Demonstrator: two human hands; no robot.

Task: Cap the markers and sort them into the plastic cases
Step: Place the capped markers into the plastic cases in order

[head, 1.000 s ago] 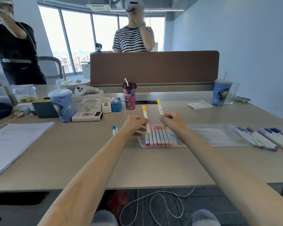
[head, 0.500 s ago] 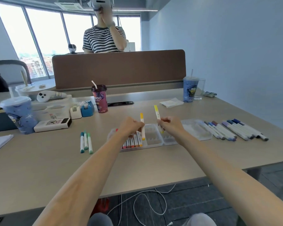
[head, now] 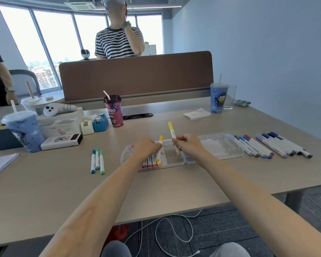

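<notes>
Gripping a white marker with an orange cap, the left hand is seen at the centre of the frame, its fingers curled round the barrel. The marker is held nearly upright, cap end up. Its lower end is placed over the row of red and orange markers laid in the left part of the clear plastic case.

Just to the right in the frame, a yellow marker is pinched by the right hand between thumb and fingertips. It is tilted, with its upper end leaning toward the upper left and its lower yellow end held above the bare right part of the same case. Whether that lower end is capped cannot be told. The two hands are near each other but apart.

A second clear case is set just right of the first. Three green and teal markers are laid side by side on the table left of centre, and a row of blue and purple markers is spread at the right of the frame. Higher in the frame, a purple cup with a straw, a blue tape dispenser and a white napkin are seen before a brown divider.
</notes>
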